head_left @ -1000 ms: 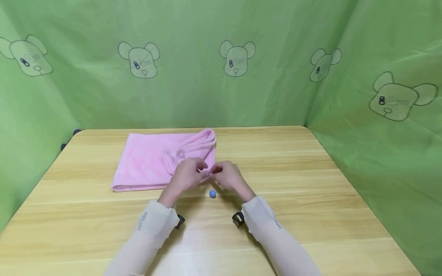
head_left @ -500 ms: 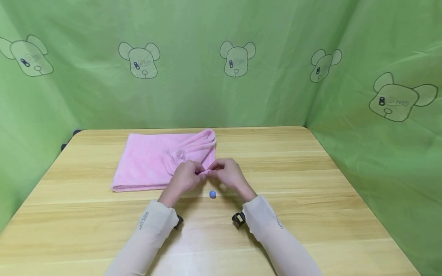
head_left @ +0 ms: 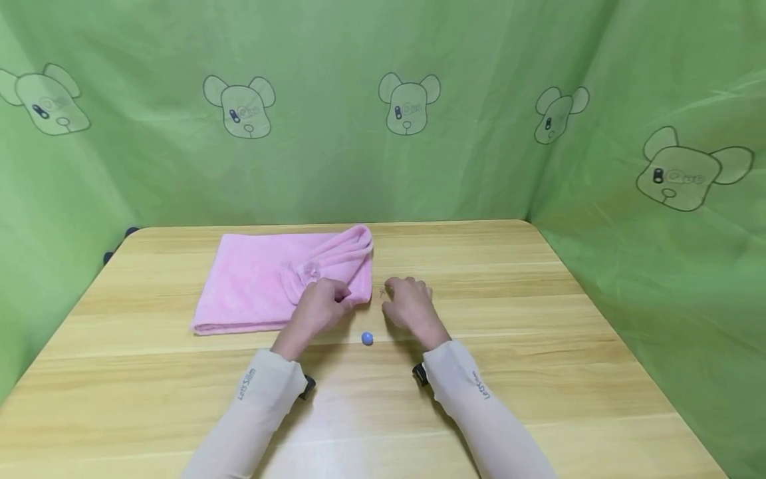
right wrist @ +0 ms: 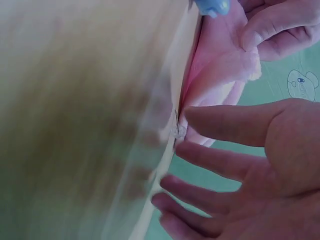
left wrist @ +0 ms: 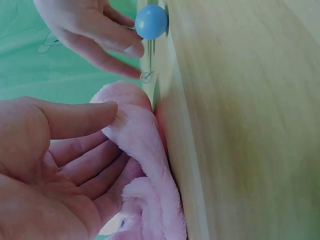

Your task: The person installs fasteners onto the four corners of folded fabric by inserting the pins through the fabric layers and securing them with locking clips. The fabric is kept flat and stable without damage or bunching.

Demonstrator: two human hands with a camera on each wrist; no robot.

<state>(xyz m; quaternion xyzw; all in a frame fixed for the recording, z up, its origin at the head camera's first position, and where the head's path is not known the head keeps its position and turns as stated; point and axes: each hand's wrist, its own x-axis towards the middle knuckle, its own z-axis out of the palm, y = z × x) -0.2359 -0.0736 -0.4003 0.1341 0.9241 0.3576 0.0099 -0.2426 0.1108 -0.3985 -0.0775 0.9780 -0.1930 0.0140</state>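
Observation:
A folded pink towel lies on the table, its right part gathered into folds. My left hand is at its front right corner. In the left wrist view, the left thumb lies on the towel's edge, the fingers behind it, pinching the plush. My right hand is apart from the towel, to its right, with fingers spread and loosely bent. By its fingertips lies a small clear thing with a thin dark wire or pin; its kind is hard to tell. A small blue ball sits on the table between the wrists.
A small see-through thing shows on the towel's gathered folds. The wooden table is bounded by green curtains at the back and sides. Black wrist cameras sit under the sleeves.
Both hands were together at the towel's corner. My right hand has moved right, away from it, and the small clear thing now shows by its fingertips. My left hand stays at the corner.

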